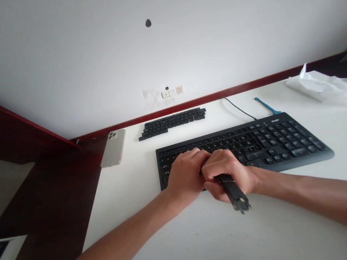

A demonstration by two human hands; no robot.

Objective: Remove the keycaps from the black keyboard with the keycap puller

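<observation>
A black keyboard (pixel 281 138) lies across the white table, its letter section showing bare sockets where keycaps are off. My right hand (pixel 227 170) is wrapped round a black bar-shaped tool (pixel 236 195) with small prongs at its near end, held above the keyboard's front edge. Pressed up against it, my left hand (pixel 189 171) is closed over the keyboard's left part; its fingertips and whatever they hold are hidden. Behind the keyboard, loose black keycaps (pixel 172 122) are laid out in rows.
A phone (pixel 113 149) lies at the table's left edge. A slim blue tool (pixel 268 106) and the keyboard's cable (pixel 239 109) are behind the keyboard. At the far right rests a crumpled white plastic bag (pixel 326 86). Wall sockets (pixel 173 91) are beyond the table.
</observation>
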